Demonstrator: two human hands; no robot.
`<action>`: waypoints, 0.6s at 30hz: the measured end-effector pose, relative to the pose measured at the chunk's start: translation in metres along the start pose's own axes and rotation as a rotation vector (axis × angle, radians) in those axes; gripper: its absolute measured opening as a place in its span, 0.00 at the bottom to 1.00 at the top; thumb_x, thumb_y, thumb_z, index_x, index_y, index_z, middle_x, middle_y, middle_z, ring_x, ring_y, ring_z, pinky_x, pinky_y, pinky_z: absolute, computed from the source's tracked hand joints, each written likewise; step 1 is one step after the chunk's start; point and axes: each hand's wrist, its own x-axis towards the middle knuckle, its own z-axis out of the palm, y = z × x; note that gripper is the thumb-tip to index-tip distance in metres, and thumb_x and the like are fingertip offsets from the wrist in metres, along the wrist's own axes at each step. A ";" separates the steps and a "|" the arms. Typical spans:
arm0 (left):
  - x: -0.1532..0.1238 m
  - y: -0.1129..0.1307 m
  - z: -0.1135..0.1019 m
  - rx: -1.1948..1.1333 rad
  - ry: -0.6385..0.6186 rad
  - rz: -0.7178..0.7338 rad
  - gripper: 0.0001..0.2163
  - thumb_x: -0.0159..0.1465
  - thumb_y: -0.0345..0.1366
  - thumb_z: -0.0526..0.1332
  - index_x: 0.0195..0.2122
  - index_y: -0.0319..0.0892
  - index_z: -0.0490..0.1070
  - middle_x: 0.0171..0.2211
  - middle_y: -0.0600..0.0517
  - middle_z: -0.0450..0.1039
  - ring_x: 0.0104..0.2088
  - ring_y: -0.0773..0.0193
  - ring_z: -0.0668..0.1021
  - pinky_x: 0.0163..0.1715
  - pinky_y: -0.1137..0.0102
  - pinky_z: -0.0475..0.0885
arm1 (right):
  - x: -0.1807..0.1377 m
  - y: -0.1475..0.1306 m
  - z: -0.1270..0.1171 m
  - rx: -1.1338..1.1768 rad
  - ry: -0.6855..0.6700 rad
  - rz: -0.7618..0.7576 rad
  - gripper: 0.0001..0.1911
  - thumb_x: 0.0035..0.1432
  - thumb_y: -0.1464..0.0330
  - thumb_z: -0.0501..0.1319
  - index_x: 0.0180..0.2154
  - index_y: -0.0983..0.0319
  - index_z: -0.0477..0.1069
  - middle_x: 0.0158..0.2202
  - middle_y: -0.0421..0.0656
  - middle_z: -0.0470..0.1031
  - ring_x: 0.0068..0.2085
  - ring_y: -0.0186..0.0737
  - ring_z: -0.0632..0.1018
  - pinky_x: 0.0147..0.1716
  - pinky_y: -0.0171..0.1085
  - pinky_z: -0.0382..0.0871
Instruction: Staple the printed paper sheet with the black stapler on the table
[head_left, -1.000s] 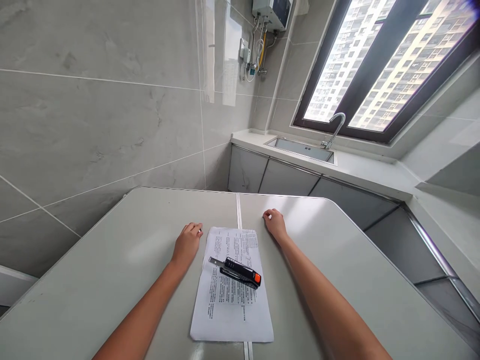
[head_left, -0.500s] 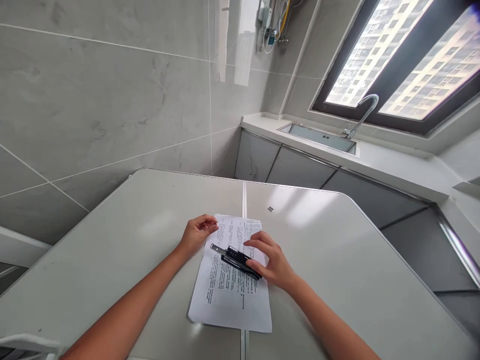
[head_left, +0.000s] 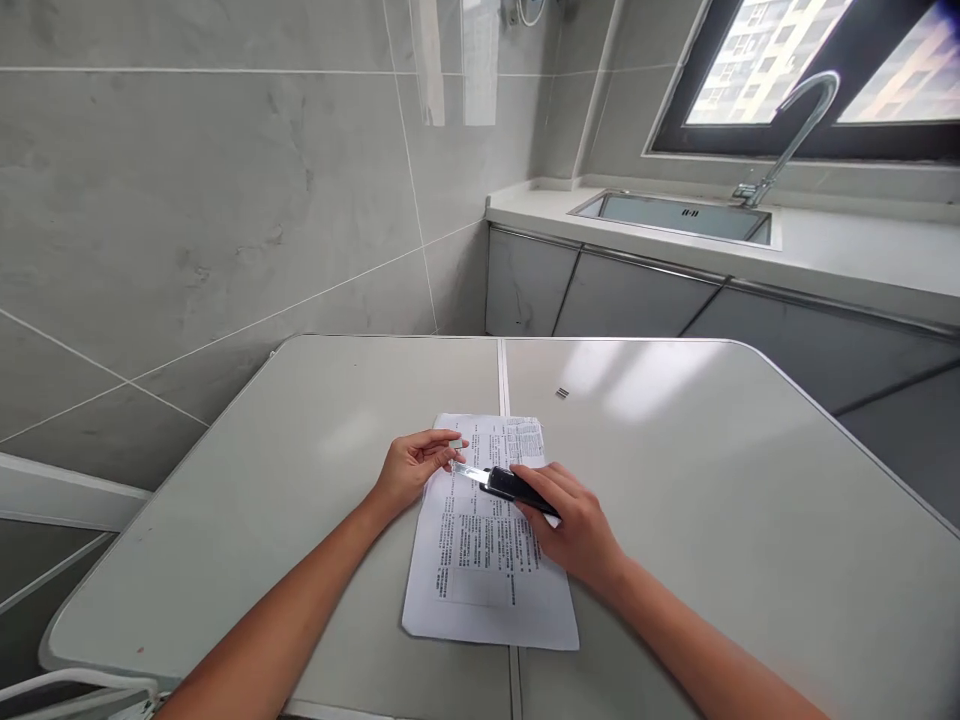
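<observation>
From my remote seat, the largest thing in reach is the pale table (head_left: 247, 500), a flat support for the whole job. Printed paper (head_left: 480, 615) lies across the seam near its middle, squarely before the person, which I judge keeps it within easy reach of both arms. The right hand (head_left: 574, 515) comes in from one side, the left hand (head_left: 414, 466) from the other, so they meet over the far half of the page. My right hand is wrapped around the black stapler (head_left: 511, 487), thumb on the near side and fingers over the top; that grip seems meant to steady the body while its metal slide (head_left: 470, 472) points at the left fingertips. Two short staple strips (head_left: 562, 393) lie just beyond the paper, apart from it, probably put there to stay clear of the work yet handy. Smallest is a pale bit at the left fingertips; the view is too coarse for me to tell whether they are closed on it.
</observation>
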 end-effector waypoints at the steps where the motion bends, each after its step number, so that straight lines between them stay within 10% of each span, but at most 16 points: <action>1: -0.001 0.004 0.001 0.062 -0.002 0.015 0.12 0.68 0.41 0.68 0.50 0.42 0.81 0.46 0.44 0.84 0.44 0.54 0.85 0.42 0.62 0.81 | 0.000 0.003 -0.002 -0.022 0.003 -0.004 0.23 0.67 0.73 0.60 0.61 0.52 0.69 0.45 0.46 0.81 0.43 0.47 0.79 0.40 0.46 0.77; 6: -0.006 0.018 0.005 0.367 -0.083 0.115 0.10 0.74 0.36 0.60 0.52 0.47 0.79 0.53 0.49 0.81 0.56 0.55 0.80 0.58 0.58 0.76 | 0.000 0.011 -0.006 -0.024 0.031 0.046 0.21 0.67 0.73 0.61 0.59 0.54 0.71 0.42 0.45 0.81 0.41 0.46 0.79 0.39 0.45 0.77; 18: -0.007 0.008 0.020 0.676 -0.257 0.220 0.12 0.76 0.35 0.53 0.52 0.45 0.74 0.47 0.45 0.78 0.48 0.56 0.79 0.47 0.61 0.77 | 0.000 0.014 -0.004 0.023 0.014 0.071 0.20 0.67 0.71 0.61 0.59 0.53 0.73 0.43 0.46 0.82 0.41 0.47 0.79 0.40 0.46 0.77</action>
